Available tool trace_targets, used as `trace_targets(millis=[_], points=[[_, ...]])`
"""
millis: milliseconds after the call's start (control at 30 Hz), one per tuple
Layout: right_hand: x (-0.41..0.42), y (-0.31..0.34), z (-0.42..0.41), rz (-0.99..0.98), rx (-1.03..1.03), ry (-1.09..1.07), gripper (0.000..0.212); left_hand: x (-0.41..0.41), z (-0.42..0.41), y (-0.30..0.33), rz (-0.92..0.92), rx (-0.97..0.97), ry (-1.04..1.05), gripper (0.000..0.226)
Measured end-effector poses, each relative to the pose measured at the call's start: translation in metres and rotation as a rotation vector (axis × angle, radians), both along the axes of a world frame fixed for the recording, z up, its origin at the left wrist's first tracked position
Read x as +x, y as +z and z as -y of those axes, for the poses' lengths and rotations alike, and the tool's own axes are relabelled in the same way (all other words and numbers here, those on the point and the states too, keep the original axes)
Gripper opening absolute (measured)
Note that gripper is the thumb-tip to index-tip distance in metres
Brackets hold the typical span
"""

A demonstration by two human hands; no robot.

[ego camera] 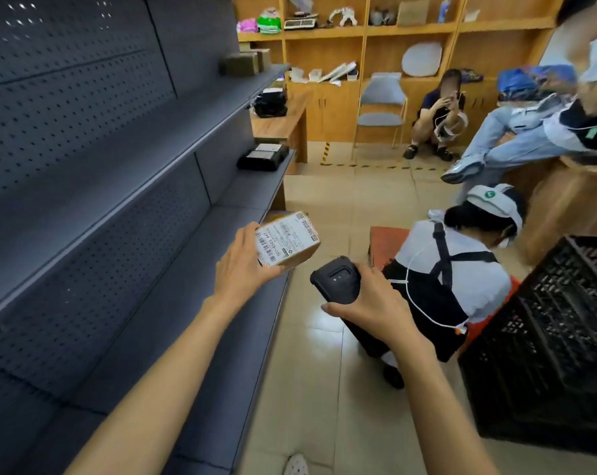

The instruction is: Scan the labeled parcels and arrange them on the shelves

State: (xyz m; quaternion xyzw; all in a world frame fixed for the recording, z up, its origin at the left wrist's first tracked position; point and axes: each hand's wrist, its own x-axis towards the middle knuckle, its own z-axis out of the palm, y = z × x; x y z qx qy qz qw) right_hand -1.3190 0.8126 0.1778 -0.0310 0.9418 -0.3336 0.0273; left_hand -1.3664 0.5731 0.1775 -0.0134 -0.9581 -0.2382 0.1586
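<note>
My left hand (243, 265) grips a small brown cardboard parcel (288, 241) with a white barcode label facing up, held above the edge of the lowest shelf. My right hand (369, 299) holds a black handheld scanner (336, 281) just to the right of and below the parcel, its top end turned toward the label. The dark grey metal shelves (173, 186) with perforated back panels run along the left. Two black parcels (262, 156) lie on the middle shelf at its far end, and brown boxes (243, 63) stand on the top shelf.
A person in a white cap and dark apron (451, 275) crouches on the tiled floor right of my hands. A black plastic crate (550, 341) stands at the right. Another person squats by the wooden wall shelving (437, 111), next to a folding chair (381, 108).
</note>
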Motion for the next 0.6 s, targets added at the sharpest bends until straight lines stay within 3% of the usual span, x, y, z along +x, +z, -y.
trace_targets(millis=[400,600], points=[[-0.327,-0.001,0.007,-0.004,0.034,-0.087,0.080,-0.347,0.001,-0.002,-0.020,0.021,-0.038,0.090],[-0.460,-0.006,0.010,0.039,0.026,-0.110,0.081,-0.482,0.000,-0.013,-0.007,0.033,-0.027,0.086]])
